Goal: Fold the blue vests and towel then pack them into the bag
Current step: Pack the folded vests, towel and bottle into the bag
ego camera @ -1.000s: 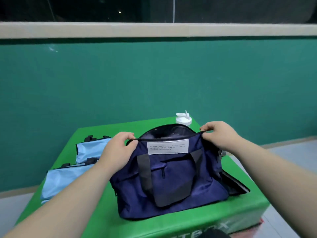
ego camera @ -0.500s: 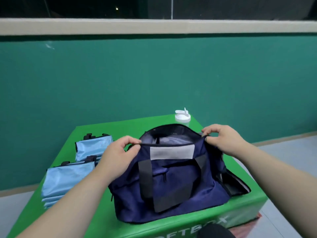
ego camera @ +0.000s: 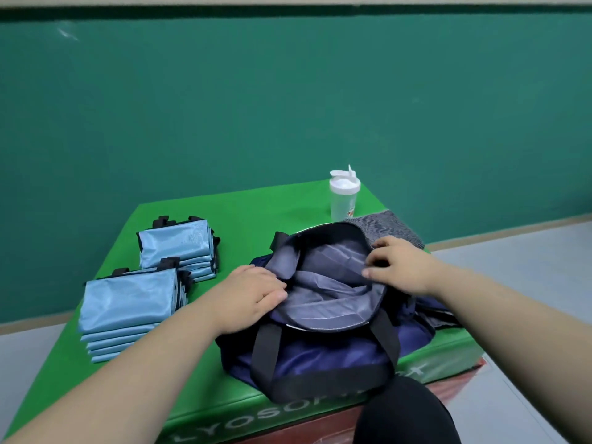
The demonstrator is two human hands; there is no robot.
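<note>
— Where's the bag (ego camera: 320,357)?
— On the green mat (ego camera: 256,213), mouth wide, grey lining (ego camera: 326,302) creased. The left hand (ego camera: 253,296) lies flat on its rim; the right hand (ego camera: 400,267) pinches the opposite edge.
— The vests (ego camera: 128,299)?
— Glossy folded stacks, left of it.

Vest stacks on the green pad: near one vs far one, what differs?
The near stack of folded light-blue vests shows more layers along its front than the far stack of folded light-blue vests. The near stack lies closer to the person on the green pad; the far stack lies behind it. Both: shiny blue fabric, black trim, neither packed in the navy fabric bag.
</note>
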